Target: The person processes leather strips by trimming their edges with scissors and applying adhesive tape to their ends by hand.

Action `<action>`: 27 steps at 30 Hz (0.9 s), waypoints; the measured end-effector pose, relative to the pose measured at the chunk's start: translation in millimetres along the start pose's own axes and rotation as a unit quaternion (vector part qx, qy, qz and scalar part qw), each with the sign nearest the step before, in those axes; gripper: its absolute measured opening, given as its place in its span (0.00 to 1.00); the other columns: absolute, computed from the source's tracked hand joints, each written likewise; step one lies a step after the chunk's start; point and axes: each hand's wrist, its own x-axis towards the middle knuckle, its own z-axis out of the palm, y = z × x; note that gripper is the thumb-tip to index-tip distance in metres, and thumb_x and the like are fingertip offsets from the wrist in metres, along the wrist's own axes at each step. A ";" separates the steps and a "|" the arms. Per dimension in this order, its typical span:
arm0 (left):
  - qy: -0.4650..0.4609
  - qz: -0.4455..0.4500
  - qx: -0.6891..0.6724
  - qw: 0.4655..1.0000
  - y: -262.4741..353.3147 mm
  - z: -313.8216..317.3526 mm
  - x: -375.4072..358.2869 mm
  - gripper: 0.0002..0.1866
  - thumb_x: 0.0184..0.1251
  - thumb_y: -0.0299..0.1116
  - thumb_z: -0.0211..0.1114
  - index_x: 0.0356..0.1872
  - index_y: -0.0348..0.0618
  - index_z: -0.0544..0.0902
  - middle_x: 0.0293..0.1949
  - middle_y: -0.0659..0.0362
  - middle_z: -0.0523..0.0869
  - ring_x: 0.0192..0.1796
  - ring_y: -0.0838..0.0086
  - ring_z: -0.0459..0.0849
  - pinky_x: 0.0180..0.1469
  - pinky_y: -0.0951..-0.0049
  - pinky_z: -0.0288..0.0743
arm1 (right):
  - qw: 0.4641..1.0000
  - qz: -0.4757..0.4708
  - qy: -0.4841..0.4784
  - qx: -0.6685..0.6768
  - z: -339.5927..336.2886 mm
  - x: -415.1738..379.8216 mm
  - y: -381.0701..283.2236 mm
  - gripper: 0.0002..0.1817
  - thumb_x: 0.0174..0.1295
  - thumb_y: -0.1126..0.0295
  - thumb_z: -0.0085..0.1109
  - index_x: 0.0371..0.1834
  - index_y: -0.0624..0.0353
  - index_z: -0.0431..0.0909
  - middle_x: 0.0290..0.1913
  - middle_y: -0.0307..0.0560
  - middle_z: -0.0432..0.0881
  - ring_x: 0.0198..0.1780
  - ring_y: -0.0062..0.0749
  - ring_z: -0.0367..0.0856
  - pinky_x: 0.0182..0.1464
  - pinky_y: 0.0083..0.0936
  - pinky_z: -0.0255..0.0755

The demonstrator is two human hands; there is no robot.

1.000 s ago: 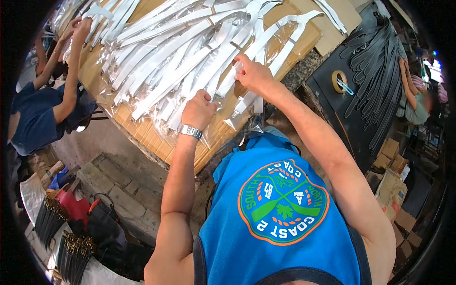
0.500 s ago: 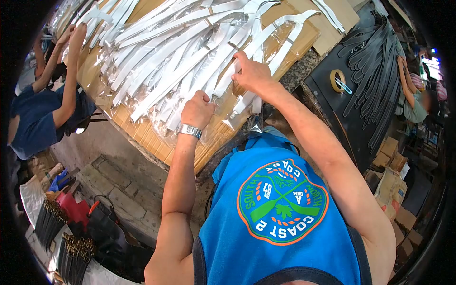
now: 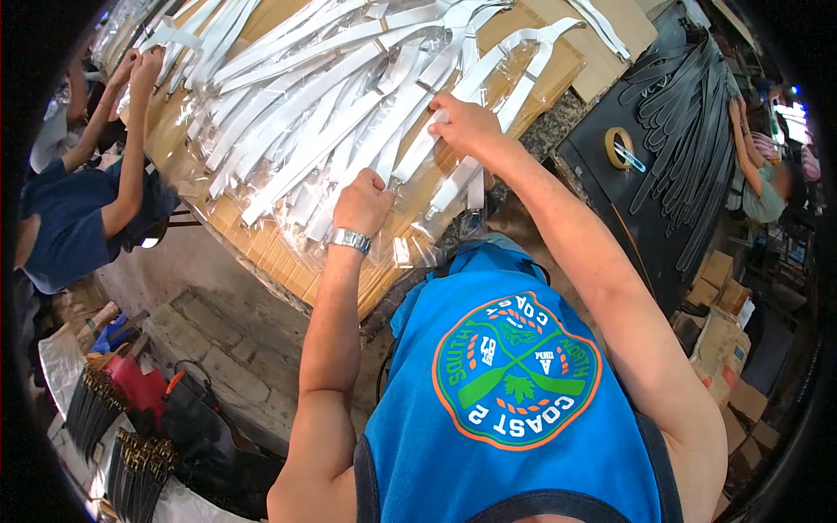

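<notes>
Many white suspenders (image 3: pixel 314 144) with metal clips lie fanned in clear plastic bags across the cardboard-covered table. My left hand (image 3: pixel 364 202), with a metal watch at its wrist, is closed at the near ends of these straps, its curled fingers gripping bagged suspenders. Farther right and higher, my right hand (image 3: pixel 466 125) pinches a white strap between thumb and fingers, close to a metal slider. Below that hand, another strap (image 3: pixel 453 187) runs to a clip near the table edge. A clear bag (image 3: pixel 414 251) hangs over this edge. The plastic partly hides what the fingertips hold.
Cardboard (image 3: pixel 253 240) covers the table. At right, a black surface bears black straps (image 3: pixel 680 131), a tape roll (image 3: pixel 619 146) and a light-blue-handled tool (image 3: pixel 635 160). People work at left and far right. Black straps with brass-coloured ends (image 3: pixel 144 458) lie at lower left.
My right hand's fingers have drawn closer together around the strap. The clear bag at the near edge has shifted toward me and left. My left hand has barely moved.
</notes>
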 end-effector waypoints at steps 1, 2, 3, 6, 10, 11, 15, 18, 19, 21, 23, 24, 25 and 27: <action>0.003 0.001 0.003 1.000 0.4 0.5 0.6 0.13 0.54 0.40 0.69 0.36 0.44 0.81 0.29 0.49 0.87 0.37 0.52 0.86 0.42 0.57 0.78 | 1.000 0.005 0.017 0.012 -1.9 1.3 4.1 0.27 0.58 0.52 0.63 0.60 0.49 0.74 0.45 0.53 0.86 0.48 0.48 0.84 0.52 0.39 0.74; 0.014 0.005 0.000 1.000 0.6 1.8 0.3 0.13 0.54 0.40 0.69 0.35 0.44 0.81 0.29 0.49 0.87 0.37 0.52 0.86 0.41 0.57 0.78 | 0.999 0.009 0.033 0.024 -4.3 1.9 9.2 0.27 0.59 0.51 0.62 0.60 0.48 0.74 0.43 0.53 0.86 0.47 0.47 0.84 0.50 0.38 0.74; 0.024 0.010 -0.003 1.000 1.2 3.0 -1.8 0.12 0.54 0.39 0.69 0.35 0.44 0.82 0.30 0.49 0.87 0.37 0.52 0.86 0.41 0.57 0.78 | 0.998 0.013 0.049 0.035 -8.2 1.0 13.9 0.26 0.60 0.51 0.62 0.59 0.48 0.74 0.42 0.53 0.86 0.45 0.45 0.85 0.49 0.37 0.74; 0.041 -0.001 -0.043 0.998 8.5 2.4 -12.1 0.11 0.54 0.38 0.69 0.35 0.45 0.83 0.30 0.51 0.87 0.38 0.54 0.86 0.42 0.58 0.78 | 0.995 0.025 0.084 0.048 -29.9 -6.7 37.2 0.26 0.62 0.51 0.60 0.60 0.48 0.74 0.42 0.51 0.86 0.43 0.43 0.84 0.48 0.35 0.74; 0.168 0.076 -0.003 0.983 9.6 15.3 -24.4 0.09 0.56 0.36 0.69 0.35 0.45 0.85 0.35 0.51 0.86 0.42 0.56 0.84 0.45 0.61 0.77 | 0.993 0.007 0.109 0.035 -58.8 -13.6 88.9 0.20 0.65 0.55 0.58 0.55 0.53 0.78 0.41 0.51 0.86 0.43 0.43 0.84 0.46 0.33 0.74; 0.194 0.060 0.001 0.979 14.5 17.0 -30.8 0.09 0.57 0.35 0.68 0.37 0.44 0.85 0.40 0.51 0.83 0.45 0.56 0.82 0.47 0.61 0.76 | 0.993 0.014 0.112 0.044 -68.6 -19.2 96.4 0.18 0.65 0.57 0.58 0.53 0.54 0.79 0.40 0.52 0.86 0.42 0.44 0.84 0.46 0.34 0.74; 0.311 0.120 -0.020 0.943 44.9 28.7 -39.2 0.10 0.57 0.30 0.67 0.40 0.42 0.84 0.45 0.50 0.81 0.47 0.53 0.80 0.49 0.59 0.75 | 0.987 0.020 0.161 -0.020 -97.9 -12.8 151.2 0.16 0.65 0.62 0.54 0.52 0.54 0.79 0.44 0.52 0.85 0.49 0.50 0.82 0.51 0.42 0.74; 0.310 0.179 0.003 0.934 63.7 39.2 -23.3 0.12 0.55 0.27 0.67 0.42 0.41 0.83 0.46 0.49 0.80 0.49 0.53 0.79 0.51 0.58 0.74 | 0.974 -0.016 0.213 -0.074 -118.8 8.2 191.7 0.16 0.61 0.71 0.53 0.53 0.53 0.80 0.50 0.52 0.81 0.54 0.53 0.78 0.55 0.44 0.72; 0.291 0.196 0.035 0.936 63.9 46.9 -14.9 0.13 0.55 0.26 0.67 0.43 0.41 0.83 0.47 0.49 0.80 0.50 0.53 0.79 0.51 0.57 0.74 | 0.970 -0.021 0.224 -0.094 -126.8 15.8 200.8 0.17 0.60 0.72 0.54 0.53 0.52 0.79 0.51 0.52 0.80 0.55 0.52 0.77 0.55 0.44 0.72; 0.277 0.203 0.079 0.936 68.4 55.6 -4.7 0.13 0.55 0.27 0.67 0.43 0.40 0.83 0.49 0.47 0.79 0.52 0.53 0.78 0.52 0.57 0.73 | 0.962 -0.037 0.239 -0.128 -142.1 34.1 211.5 0.20 0.57 0.74 0.56 0.55 0.51 0.79 0.53 0.50 0.79 0.58 0.51 0.74 0.56 0.43 0.72; 0.303 0.164 0.061 0.937 79.2 61.3 -6.2 0.13 0.55 0.27 0.67 0.44 0.39 0.83 0.50 0.46 0.79 0.52 0.52 0.78 0.52 0.56 0.73 | 0.948 -0.083 0.254 -0.171 -159.8 57.0 216.9 0.22 0.55 0.75 0.58 0.56 0.50 0.78 0.56 0.49 0.77 0.59 0.48 0.73 0.56 0.42 0.71; 0.314 0.143 0.054 0.937 88.7 62.0 -10.6 0.13 0.55 0.27 0.67 0.44 0.39 0.83 0.50 0.45 0.79 0.52 0.52 0.78 0.52 0.56 0.73 | 0.941 -0.105 0.259 -0.189 -165.1 67.2 219.2 0.24 0.53 0.76 0.59 0.56 0.50 0.78 0.57 0.48 0.76 0.60 0.47 0.73 0.56 0.41 0.70; 0.325 0.124 0.072 0.935 98.0 64.7 -14.2 0.14 0.56 0.27 0.67 0.45 0.38 0.82 0.52 0.45 0.79 0.52 0.50 0.78 0.53 0.55 0.73 | 0.933 -0.119 0.266 -0.210 -169.6 78.4 221.8 0.23 0.53 0.75 0.59 0.55 0.50 0.78 0.58 0.47 0.76 0.60 0.46 0.72 0.56 0.43 0.69; 0.327 0.102 0.070 0.937 115.0 74.3 -23.4 0.14 0.57 0.28 0.66 0.45 0.37 0.81 0.52 0.45 0.78 0.52 0.49 0.79 0.53 0.55 0.73 | 0.915 -0.144 0.283 -0.249 -180.0 100.2 226.9 0.23 0.52 0.74 0.60 0.54 0.51 0.78 0.60 0.45 0.74 0.61 0.44 0.72 0.57 0.47 0.67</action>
